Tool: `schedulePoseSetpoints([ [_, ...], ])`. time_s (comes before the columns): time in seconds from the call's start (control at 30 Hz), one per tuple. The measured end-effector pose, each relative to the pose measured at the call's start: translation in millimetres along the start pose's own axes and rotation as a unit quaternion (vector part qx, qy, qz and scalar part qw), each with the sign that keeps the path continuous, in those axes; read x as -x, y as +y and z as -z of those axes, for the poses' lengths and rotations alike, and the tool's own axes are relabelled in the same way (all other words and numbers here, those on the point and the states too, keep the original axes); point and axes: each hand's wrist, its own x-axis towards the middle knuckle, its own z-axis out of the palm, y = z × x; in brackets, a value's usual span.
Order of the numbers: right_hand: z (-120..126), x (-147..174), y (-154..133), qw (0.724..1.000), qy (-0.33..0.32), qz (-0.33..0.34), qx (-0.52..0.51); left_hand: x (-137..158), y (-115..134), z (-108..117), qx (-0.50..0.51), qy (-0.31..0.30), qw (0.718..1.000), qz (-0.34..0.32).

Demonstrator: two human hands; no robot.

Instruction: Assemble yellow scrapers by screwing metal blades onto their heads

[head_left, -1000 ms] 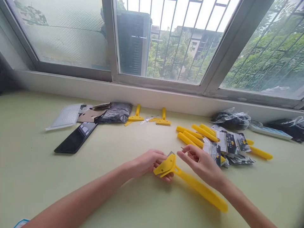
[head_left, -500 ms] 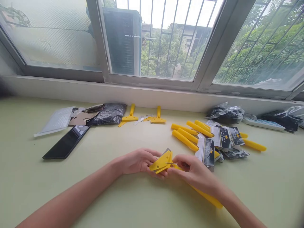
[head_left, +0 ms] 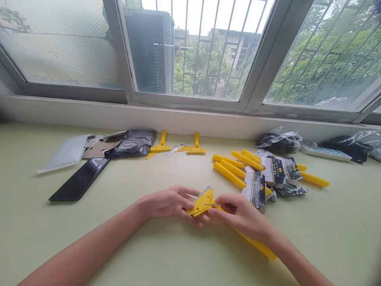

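Observation:
My left hand (head_left: 175, 203) holds the head of a yellow scraper (head_left: 203, 203), thumb on its near corner and fingers underneath. A metal blade edge (head_left: 205, 191) shows along the head's far side, and the yellow cover plate has small round holes. My right hand (head_left: 238, 212) is closed around a small screwdriver (head_left: 214, 205), whose thin metal shaft points left across the cover plate; its handle is mostly hidden in the fingers. Below that hand, the scraper's long yellow handle (head_left: 257, 244) runs down to the right, partly covered by my wrist.
Several yellow-handled scrapers (head_left: 229, 174) with printed cards lie at right. Two yellow scrapers, left (head_left: 161, 147) and right (head_left: 196, 147), lie near the window wall with small loose parts between. A phone (head_left: 79, 180), a dark plastic bag (head_left: 137, 143) and a clear pouch (head_left: 65, 153) are left.
My left thumb has come down onto the scraper head's corner, and the cover plate now lies closer against the head. The whole view has shifted slightly; the screwdriver stays over the plate.

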Motion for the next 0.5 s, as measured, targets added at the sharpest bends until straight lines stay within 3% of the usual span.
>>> schedulePoseSetpoints([
  [0.5,-0.2,1.6,-0.7,0.999,0.001,0.003,0.039,-2.3,-0.3,-4.5,-0.014,0.056,0.998,0.019],
])
